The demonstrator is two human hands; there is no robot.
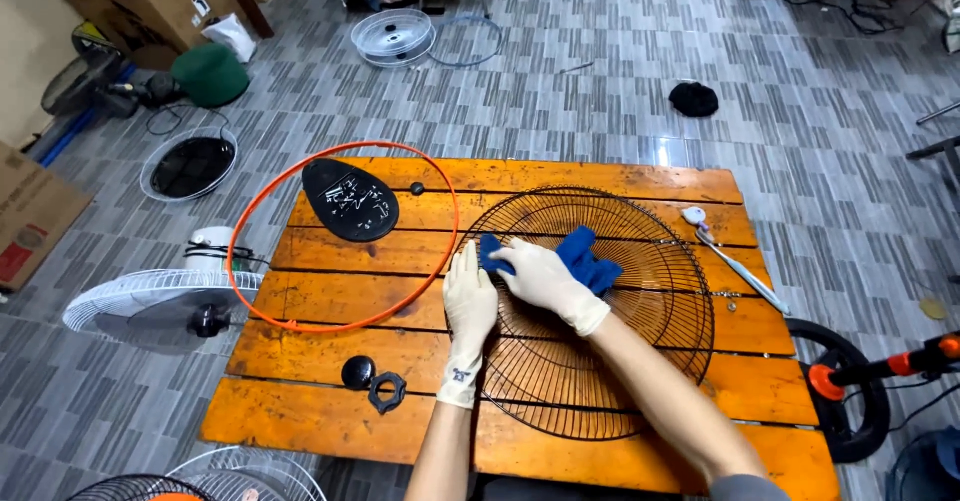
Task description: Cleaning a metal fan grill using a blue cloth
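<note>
A black wire fan guard [640, 291] lies flat on the orange wooden table [330, 416]. My right hand [545, 281], in a pale glove, presses a blue cloth [585, 257] onto the guard's left part. My left hand [468, 306], also gloved, rests flat with fingers together on the guard's left rim, holding nothing. An orange ring [290, 191] lies over the table's left side, with a black teardrop-shaped cover [350, 199] inside it.
A black knob [357, 371] and a black nut ring [387, 392] sit near the front left. A white-handled tool [735, 264] lies at the right edge. Fan parts stand on the tiled floor: white guards [150, 301], a clear blade [392, 33], a black base [845, 381].
</note>
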